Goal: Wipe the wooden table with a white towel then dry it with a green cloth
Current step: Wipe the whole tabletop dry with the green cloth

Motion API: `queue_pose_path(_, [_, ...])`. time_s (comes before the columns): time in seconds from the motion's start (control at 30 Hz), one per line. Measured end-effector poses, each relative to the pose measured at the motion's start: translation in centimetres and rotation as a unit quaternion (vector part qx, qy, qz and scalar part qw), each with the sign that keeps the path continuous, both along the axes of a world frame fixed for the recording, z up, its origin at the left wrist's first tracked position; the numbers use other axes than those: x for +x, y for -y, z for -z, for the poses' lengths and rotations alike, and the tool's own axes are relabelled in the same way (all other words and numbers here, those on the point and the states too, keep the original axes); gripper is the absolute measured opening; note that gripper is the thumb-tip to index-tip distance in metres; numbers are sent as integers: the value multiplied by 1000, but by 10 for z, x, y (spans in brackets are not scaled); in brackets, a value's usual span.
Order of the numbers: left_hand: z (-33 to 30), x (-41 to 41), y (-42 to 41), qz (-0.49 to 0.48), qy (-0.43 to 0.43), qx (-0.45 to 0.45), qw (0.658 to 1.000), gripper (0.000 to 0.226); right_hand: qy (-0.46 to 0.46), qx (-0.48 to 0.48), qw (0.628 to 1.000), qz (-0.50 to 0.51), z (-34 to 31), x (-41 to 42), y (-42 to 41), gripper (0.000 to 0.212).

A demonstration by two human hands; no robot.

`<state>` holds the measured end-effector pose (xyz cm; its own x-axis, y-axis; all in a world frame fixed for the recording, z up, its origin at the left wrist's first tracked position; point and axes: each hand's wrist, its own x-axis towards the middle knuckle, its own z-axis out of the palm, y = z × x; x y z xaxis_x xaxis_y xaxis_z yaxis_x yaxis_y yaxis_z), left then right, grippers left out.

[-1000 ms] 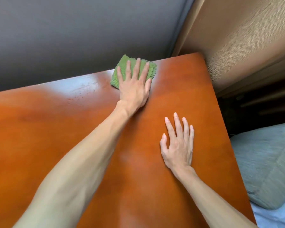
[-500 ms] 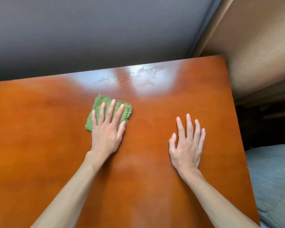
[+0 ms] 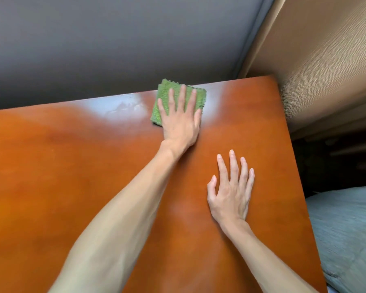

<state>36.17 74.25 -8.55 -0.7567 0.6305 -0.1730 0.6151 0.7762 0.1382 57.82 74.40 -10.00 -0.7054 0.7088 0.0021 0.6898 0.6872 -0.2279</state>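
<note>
A folded green cloth (image 3: 164, 92) lies at the far edge of the glossy orange-brown wooden table (image 3: 61, 176), slightly overhanging it. My left hand (image 3: 181, 119) presses flat on the cloth with straight, spread fingers, the arm stretched far forward. My right hand (image 3: 231, 191) rests flat on the bare tabletop nearer to me and to the right, fingers spread. A pale sheen with faint streaks (image 3: 123, 106) shows on the wood just left of the cloth. No white towel is in view.
A grey wall (image 3: 114, 39) runs behind the table's far edge. A beige textured panel (image 3: 325, 70) stands at the far right corner. Past the table's right edge are a dark gap (image 3: 336, 166) and a grey-blue cushion (image 3: 347, 229).
My left hand has pushed the green cloth from the table's middle back out to the far edge. My right hand has stayed flat in about the same spot.
</note>
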Motion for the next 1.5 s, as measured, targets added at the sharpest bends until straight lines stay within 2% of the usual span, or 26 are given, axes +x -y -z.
queue_pose_path(0.1, [0,31,9,124,-6,-7,992,59,6,4,1000,3,0,0,0,59])
queue_pose_path(0.2, [2,28,56,174,8,3,985,59,4,4,1000,6,0,0,1,58])
queue_pose_path(0.37, [7,-52,170,131,-31,1,991,57,-14,6,1000,12,-1,-1,4,56])
queue_pose_path(0.47, [2,-114,219,73,-32,-14,997,60,-12,5,1000,11,-2,-1,7,57])
queue_pose_path(0.57, [2,-136,221,25,-28,-17,999,56,4,5,1000,6,-4,-1,8,58])
queue_pose_path(0.67, [0,-127,184,5,-9,-4,1000,56,27,13,1000,7,-6,-1,8,58])
queue_pose_path(0.77, [-3,-98,150,108,-8,-1,994,56,32,14,999,20,-5,-4,12,57])
queue_pose_path(0.87, [1,-42,160,258,-14,12,966,55,16,-9,999,29,-6,-7,17,54])
queue_pose_path(0.97, [9,33,218,346,0,51,937,55,-16,-26,999,16,-8,-13,30,54])
queue_pose_path(1.07, [7,108,293,423,-5,24,906,57,-30,-44,999,-6,-10,-25,50,54])
queue_pose_path(1.13, [6,125,325,447,-5,5,895,58,-26,-52,998,-26,-10,-36,68,54])
queue_pose_path(1.2, [9,103,330,425,-9,11,905,59,-25,-59,997,-47,-9,-52,86,55])
queue_pose_path(1.33, [13,0,299,252,-23,37,967,55,-13,-51,997,-56,-3,-92,117,56])
queue_pose_path(1.5, [9,-115,237,176,-43,17,983,56,-2,-18,1000,-10,1,-108,128,57])
